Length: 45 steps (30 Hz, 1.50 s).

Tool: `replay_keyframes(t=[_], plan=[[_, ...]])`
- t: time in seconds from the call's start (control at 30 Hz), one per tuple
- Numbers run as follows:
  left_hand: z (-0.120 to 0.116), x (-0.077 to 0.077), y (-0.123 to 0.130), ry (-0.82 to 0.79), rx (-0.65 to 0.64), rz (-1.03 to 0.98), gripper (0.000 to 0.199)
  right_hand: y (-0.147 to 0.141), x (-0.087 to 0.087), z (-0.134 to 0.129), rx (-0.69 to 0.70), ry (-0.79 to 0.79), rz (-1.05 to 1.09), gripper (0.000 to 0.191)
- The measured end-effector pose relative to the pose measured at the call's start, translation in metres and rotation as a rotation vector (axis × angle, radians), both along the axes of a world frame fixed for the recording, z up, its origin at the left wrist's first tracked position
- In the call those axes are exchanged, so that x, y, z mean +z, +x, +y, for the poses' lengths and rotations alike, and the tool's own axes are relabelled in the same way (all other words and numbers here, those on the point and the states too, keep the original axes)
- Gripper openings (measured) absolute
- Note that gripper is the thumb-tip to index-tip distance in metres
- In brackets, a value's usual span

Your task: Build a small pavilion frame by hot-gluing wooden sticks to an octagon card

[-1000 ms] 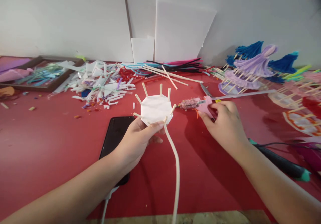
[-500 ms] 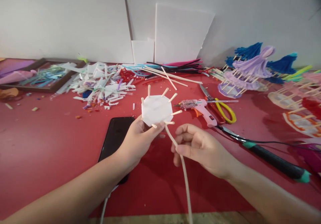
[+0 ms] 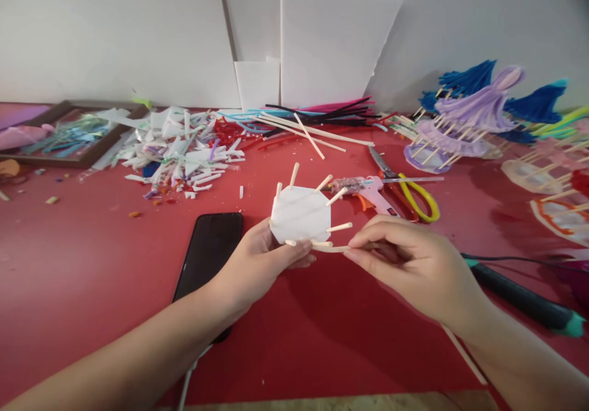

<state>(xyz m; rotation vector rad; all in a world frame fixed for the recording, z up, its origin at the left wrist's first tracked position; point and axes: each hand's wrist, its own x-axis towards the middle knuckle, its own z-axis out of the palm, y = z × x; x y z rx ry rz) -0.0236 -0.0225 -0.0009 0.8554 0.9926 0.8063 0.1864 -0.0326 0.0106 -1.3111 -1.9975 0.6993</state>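
My left hand [image 3: 257, 261] grips a white eight-sided foam piece [image 3: 301, 215] by its near edge, thumb on top. Several short wooden sticks [image 3: 339, 227] stand out around the rim of that piece. Along its near right edge runs a cream pipe cleaner [image 3: 335, 249], one end under or beside my left thumb. The thumb and fingertips of my right hand [image 3: 409, 264] pinch this strip a little right of the foam piece. Its further length passes behind the right hand and shows again below the wrist.
A black phone [image 3: 209, 248] lies left under my left arm. Beyond the hands are a pink glue gun [image 3: 377, 193], yellow-handled scissors [image 3: 421, 196] and white scraps [image 3: 177, 144]. Green-and-black-handled pliers [image 3: 519, 291] and small carousel-like models [image 3: 473, 122] are at right.
My right hand has closed on the pipe cleaner and swung it from hanging downward out to the right. The foam piece has shifted slightly right and down in view.
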Motion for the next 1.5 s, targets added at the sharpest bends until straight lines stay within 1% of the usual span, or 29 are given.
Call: replay_keyframes(t=[0.1, 0.23, 0.33, 0.4, 0.5, 0.77, 0.93, 1.0, 1.07, 1.13, 1.2, 1.27, 1.4, 1.47, 1.5], plan=[[0.0, 0.0, -0.001, 0.008, -0.036, 0.01, 0.029, 0.002, -0.002, 0.001, -0.001, 0.065, -0.008, 0.002], [-0.001, 0.004, -0.001, 0.028, -0.054, 0.05, 0.029, 0.003, -0.001, 0.002, -0.009, 0.129, -0.037, 0.003], [-0.001, 0.007, 0.0, 0.073, -0.068, 0.058, 0.02, 0.002, 0.001, 0.002, -0.015, 0.155, -0.052, 0.002], [-0.001, 0.008, 0.0, 0.103, -0.085, 0.062, 0.013, 0.001, 0.003, 0.002, -0.015, 0.147, -0.062, 0.004], [-0.001, 0.01, 0.0, 0.117, -0.11, 0.074, 0.009, 0.0, 0.005, 0.002, -0.015, 0.123, -0.069, 0.006], [-0.002, 0.01, 0.001, 0.088, -0.137, 0.057, 0.01, 0.0, 0.006, 0.002, -0.018, 0.095, -0.06, 0.006], [0.0, 0.013, 0.001, 0.105, -0.175, 0.07, 0.006, 0.0, 0.003, 0.001, -0.016, 0.071, -0.068, 0.007], [0.0, 0.015, 0.0, 0.106, -0.195, 0.081, 0.008, 0.0, 0.0, 0.001, -0.047, 0.014, -0.031, 0.009], [0.001, 0.015, -0.001, 0.097, -0.206, 0.092, 0.009, -0.001, -0.004, 0.0, -0.086, -0.07, 0.09, 0.013], [0.001, 0.014, -0.002, 0.081, -0.208, 0.095, 0.008, 0.0, -0.007, 0.0, -0.099, -0.144, 0.226, 0.026], [0.002, 0.013, -0.003, 0.064, -0.217, 0.075, 0.008, 0.001, -0.011, -0.001, -0.08, -0.167, 0.297, 0.035], [0.002, 0.011, -0.004, 0.039, -0.221, 0.034, 0.008, 0.003, -0.012, -0.001, -0.06, -0.138, 0.272, 0.028], [0.002, 0.01, -0.005, -0.01, -0.242, -0.007, 0.009, 0.005, -0.01, 0.0, -0.004, 0.053, 0.077, 0.007], [0.002, 0.01, -0.006, -0.002, -0.248, 0.01, 0.009, 0.005, -0.008, 0.002, 0.009, 0.108, -0.001, 0.006], [0.002, 0.01, -0.005, 0.012, -0.245, 0.02, 0.009, 0.005, -0.007, 0.003, -0.007, 0.111, -0.034, 0.007]])
